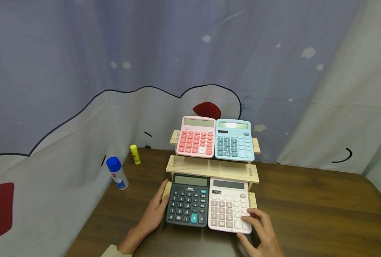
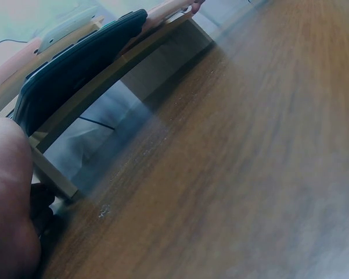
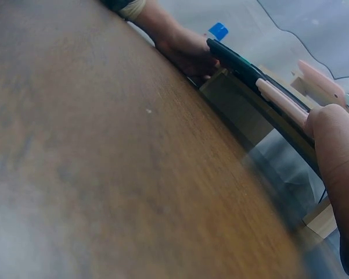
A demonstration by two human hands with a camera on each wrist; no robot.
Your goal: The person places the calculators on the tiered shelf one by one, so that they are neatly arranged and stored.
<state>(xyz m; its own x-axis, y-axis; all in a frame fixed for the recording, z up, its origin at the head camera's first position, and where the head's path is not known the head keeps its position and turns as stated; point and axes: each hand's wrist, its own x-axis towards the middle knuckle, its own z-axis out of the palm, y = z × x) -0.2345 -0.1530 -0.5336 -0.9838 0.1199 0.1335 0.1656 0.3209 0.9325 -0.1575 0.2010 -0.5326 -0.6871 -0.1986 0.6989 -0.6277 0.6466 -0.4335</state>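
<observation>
A tiered wooden rack (image 1: 209, 167) stands on the table. A black calculator (image 1: 187, 203) and a whitish-pink calculator (image 1: 229, 205) lean side by side on its lowest tier. My left hand (image 1: 153, 212) grips the rack's lower left end beside the black calculator; in the left wrist view its fingers are partly hidden by the rack's leg (image 2: 55, 177). My right hand (image 1: 262, 233) holds the lower right corner of the whitish-pink calculator, thumb at the bottom edge and fingertips over the right side. A pink calculator (image 1: 196, 137) and a light blue calculator (image 1: 234, 140) lean on the top tier.
A spray can with a blue cap (image 1: 118, 174) and a yellow glue stick (image 1: 135, 154) stand left of the rack on the brown wooden table (image 1: 319, 207). A patterned curtain (image 1: 164, 53) hangs behind the table and along its left side.
</observation>
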